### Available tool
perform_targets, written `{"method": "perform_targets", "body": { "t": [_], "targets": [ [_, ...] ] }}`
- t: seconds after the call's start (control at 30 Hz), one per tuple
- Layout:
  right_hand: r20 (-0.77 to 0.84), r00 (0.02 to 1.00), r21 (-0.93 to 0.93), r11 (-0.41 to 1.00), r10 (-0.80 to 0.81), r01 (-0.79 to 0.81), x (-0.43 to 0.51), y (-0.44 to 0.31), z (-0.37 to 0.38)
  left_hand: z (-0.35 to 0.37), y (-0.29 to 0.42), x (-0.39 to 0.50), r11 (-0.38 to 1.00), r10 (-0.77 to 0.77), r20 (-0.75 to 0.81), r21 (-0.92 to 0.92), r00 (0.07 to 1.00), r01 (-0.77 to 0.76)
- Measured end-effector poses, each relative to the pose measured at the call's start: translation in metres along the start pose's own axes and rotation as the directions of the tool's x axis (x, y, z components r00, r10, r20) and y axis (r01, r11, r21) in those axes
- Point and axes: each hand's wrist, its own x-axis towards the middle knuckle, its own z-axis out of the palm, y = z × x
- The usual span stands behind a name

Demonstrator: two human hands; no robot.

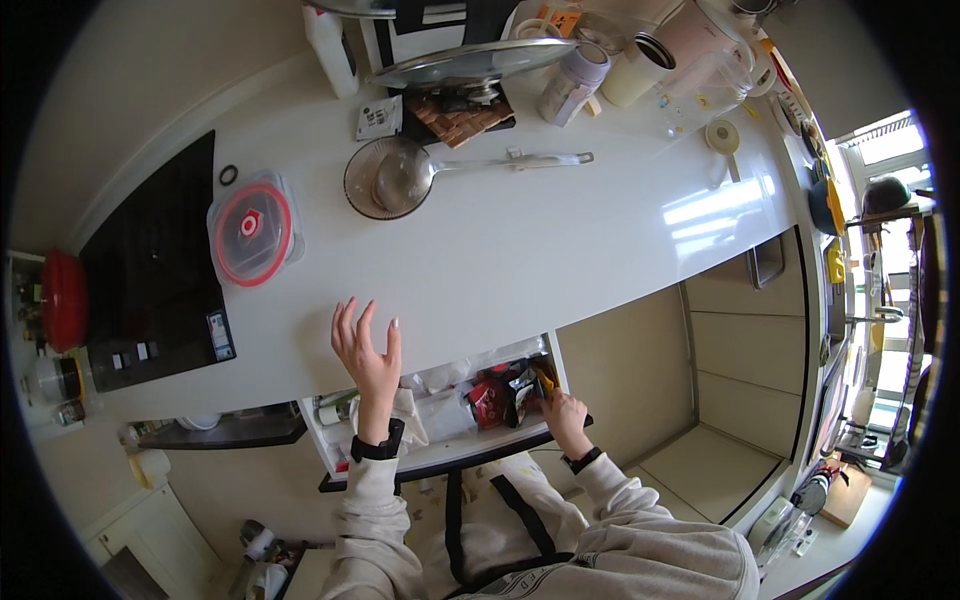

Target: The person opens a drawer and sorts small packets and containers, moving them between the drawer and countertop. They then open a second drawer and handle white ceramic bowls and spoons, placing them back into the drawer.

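Observation:
My left hand (367, 356) is raised over the front edge of the white countertop (487, 277), fingers spread and holding nothing. At the right end of an open drawer (487, 450), my right hand (564, 416) reaches over the front panel beside a yellow packet (546, 381); whether its fingers grip the packet or the drawer is hard to see. A red packet (489, 403), clear plastic bags (446, 415) and other packets fill the drawer. A large metal ladle (405, 180) rests in a glass bowl (366, 206) on the counter.
Left of the bowl are a clear container with a red-ringed lid (253, 232) and a black cooktop (161, 277). A glass pot lid (480, 61), a lilac-capped bottle (574, 82) and a cream tumbler (637, 71) stand at the back. A small strainer-like utensil (724, 139) lies further right.

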Motion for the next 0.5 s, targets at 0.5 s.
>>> {"method": "perform_targets", "body": {
  "t": [0.5],
  "targets": [
    [-0.409,0.671,0.126,0.690,-0.618,0.712,0.337,-0.145,-0.228,0.015,0.006,-0.005,0.954,-0.158,-0.065,0.246,0.985,0.169]
  ]
}}
